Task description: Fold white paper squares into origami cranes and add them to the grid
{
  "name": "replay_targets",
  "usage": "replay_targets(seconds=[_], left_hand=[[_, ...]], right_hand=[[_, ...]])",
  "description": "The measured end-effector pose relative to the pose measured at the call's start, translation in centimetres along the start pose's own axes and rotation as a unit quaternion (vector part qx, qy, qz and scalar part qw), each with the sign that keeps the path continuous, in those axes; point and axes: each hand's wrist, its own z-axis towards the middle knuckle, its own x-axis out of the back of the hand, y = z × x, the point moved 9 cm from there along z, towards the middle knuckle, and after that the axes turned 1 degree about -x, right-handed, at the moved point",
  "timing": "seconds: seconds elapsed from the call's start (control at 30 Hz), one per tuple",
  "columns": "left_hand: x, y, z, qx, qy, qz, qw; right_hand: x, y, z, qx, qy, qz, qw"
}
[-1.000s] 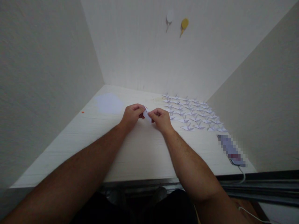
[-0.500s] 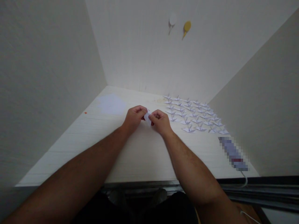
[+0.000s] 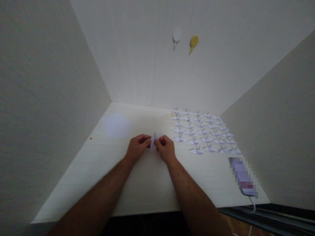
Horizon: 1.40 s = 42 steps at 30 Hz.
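A small folded piece of white paper (image 3: pixel 153 141) stands on edge between my two hands, over the middle of the white table. My left hand (image 3: pixel 138 148) pinches its left side with thumb and fingers. From the right, my right hand (image 3: pixel 165 148) grips it the same way, fingertips close to the left ones. The paper's finer folds are too small to make out. To the right of my hands, several white folded paper cranes (image 3: pixel 200 131) lie in rows on the table.
A pale stack of white paper (image 3: pixel 116 125) lies at the back left. A blurred-out phone (image 3: pixel 242 175) with a white cable (image 3: pixel 252 205) rests near the right edge. A small orange bit (image 3: pixel 91 138) is at the left. White (image 3: pixel 177 34) and yellow (image 3: pixel 194 41) hooks hang on the back wall.
The camera view has tilted upward, so the table and hands sit lower in the picture. The paper has turned more edge-on between my fingers; both hands still hold it.
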Motion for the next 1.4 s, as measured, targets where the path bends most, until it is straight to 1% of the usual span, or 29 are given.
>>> replay_targets(seconds=[0.13,0.23,0.3,0.37,0.5,0.63,0.83,0.97,1.1,1.3,1.4], left_hand=[[-0.3,0.0,0.4,-0.015,-0.003,0.027,1.0],[-0.5,-0.1,0.8,-0.013,-0.006,0.026,1.0],[-0.7,-0.1,0.8,-0.012,-0.012,0.028,0.999],[-0.9,-0.1,0.4,-0.014,-0.015,0.021,1.0],[-1.6,-0.2,-1.4,-0.015,-0.022,0.005,1.0],[-1.9,-0.2,-3.7,-0.012,-0.015,-0.002,1.0],[-2.9,0.0,-6.1,-0.011,-0.043,-0.034,0.998],[-3.3,-0.2,-7.1,-0.004,-0.061,-0.054,0.997],[-3.7,-0.2,-7.4,-0.001,-0.074,-0.072,0.995],[-4.3,-0.3,-7.0,-0.009,-0.094,-0.09,0.991],[-4.5,-0.6,-6.7,-0.002,-0.102,-0.096,0.99]], right_hand=[[0.0,0.1,0.3,0.003,0.003,-0.029,1.0],[0.2,-0.4,0.2,0.005,0.01,-0.03,0.999],[0.4,-0.7,-0.3,-0.003,0.011,-0.031,0.999],[0.4,-1.0,-1.1,-0.007,-0.006,-0.029,1.0],[0.7,-1.0,-3.0,-0.012,-0.027,0.018,0.999],[1.2,-0.3,-4.6,-0.02,-0.015,0.084,0.996],[1.7,0.0,-7.8,-0.009,0.0,0.113,0.994],[2.3,0.1,-9.1,-0.006,0.022,0.117,0.993],[2.7,0.1,-9.6,-0.007,0.037,0.123,0.992],[3.0,-0.2,-9.8,-0.004,0.053,0.143,0.988],[3.2,-0.2,-9.8,-0.007,0.059,0.142,0.988]])
